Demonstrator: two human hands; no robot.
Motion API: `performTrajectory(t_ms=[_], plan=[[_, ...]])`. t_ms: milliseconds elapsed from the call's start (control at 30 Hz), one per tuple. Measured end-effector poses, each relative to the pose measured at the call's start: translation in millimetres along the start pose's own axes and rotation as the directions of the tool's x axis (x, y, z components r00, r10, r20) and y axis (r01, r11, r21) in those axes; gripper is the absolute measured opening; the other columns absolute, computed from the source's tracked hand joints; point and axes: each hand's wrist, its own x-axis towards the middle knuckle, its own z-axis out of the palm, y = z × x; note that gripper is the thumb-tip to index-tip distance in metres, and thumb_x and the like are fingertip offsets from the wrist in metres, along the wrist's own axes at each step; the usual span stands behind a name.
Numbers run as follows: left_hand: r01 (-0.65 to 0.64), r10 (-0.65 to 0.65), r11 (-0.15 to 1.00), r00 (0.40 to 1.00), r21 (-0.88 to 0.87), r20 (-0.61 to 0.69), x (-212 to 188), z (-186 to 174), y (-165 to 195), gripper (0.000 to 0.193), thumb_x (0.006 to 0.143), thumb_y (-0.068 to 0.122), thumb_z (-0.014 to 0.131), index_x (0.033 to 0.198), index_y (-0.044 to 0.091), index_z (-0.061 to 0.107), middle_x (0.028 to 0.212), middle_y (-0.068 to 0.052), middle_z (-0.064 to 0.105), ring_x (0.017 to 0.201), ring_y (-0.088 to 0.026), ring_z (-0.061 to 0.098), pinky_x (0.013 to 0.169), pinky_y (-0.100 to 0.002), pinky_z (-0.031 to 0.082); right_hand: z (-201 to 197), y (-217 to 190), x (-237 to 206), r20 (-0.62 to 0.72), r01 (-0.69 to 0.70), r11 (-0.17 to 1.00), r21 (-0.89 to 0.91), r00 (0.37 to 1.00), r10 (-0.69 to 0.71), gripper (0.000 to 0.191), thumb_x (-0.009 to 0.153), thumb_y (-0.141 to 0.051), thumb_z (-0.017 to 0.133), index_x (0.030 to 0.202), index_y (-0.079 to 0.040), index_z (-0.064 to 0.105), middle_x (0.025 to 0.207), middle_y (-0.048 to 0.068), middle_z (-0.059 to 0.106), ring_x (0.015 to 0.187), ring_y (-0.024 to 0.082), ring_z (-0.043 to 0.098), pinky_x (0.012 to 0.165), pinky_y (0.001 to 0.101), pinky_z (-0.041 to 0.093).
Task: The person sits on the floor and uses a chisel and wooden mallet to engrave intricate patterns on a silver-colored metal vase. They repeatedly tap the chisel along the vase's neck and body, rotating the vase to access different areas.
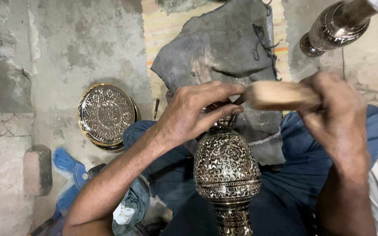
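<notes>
Centre frame, the left hand (193,114) pinches a thin tool against the engraved brass vase (227,172) on the lap — steadying it — while the right hand (335,116), at right, closes round a wooden mallet (276,95).

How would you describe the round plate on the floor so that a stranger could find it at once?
Start at the engraved, bulbous brass vase held upright between the person's knees, then look left across the grey concrete floor. The round, gold-rimmed engraved metal plate lies flat there, above a blue brush. It is the only flat disc; the other engraved pieces are tall vessels.
</notes>
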Motion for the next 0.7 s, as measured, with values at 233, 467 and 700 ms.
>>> performTrajectory(t_ms=[233,467,700], plan=[[-0.013,0.013,1.0,1.0,0.002,-0.004,2,-2,1,0.037,0.095,0.024,0.076,0.129,0.012,0.069,0.12,-0.007,0.076,0.108,-0.02,0.077,0.091,-0.034,0.067,4,1,-7,-0.107,-0.01,0.984,0.176,0.994,0.03,0.029,0.087,0.006,0.076,0.111,0.001,0.06,0.091,0.015,0.067,0.08,0.029,0.069,0.073,0.0404,0.054],[0.051,-0.05,0.999,0.998,-0.008,0.048,6,-6,5,0.04,0.092,0.025,0.077,0.129,0.013,0.069,0.116,-0.005,0.078,0.102,-0.018,0.078,0.088,-0.032,0.067,5,7,-10,-0.165,0.115,0.981,0.153,0.982,-0.09,0.03,0.09,0.007,0.079,0.111,0.003,0.059,0.101,0.021,0.068,0.085,0.034,0.069,0.074,0.0395,0.054],[0.009,-0.008,1.0,0.999,-0.028,0.034,5,-9,3,0.037,0.095,0.025,0.075,0.13,0.013,0.068,0.12,-0.005,0.077,0.109,-0.019,0.077,0.095,-0.034,0.066,7,-4,-12,-0.042,-0.075,0.989,0.131,0.996,0.081,0.025,0.085,-0.002,0.082,0.104,0.0,0.065,0.09,0.014,0.069,0.081,0.03,0.068,0.074,0.0406,0.054]])
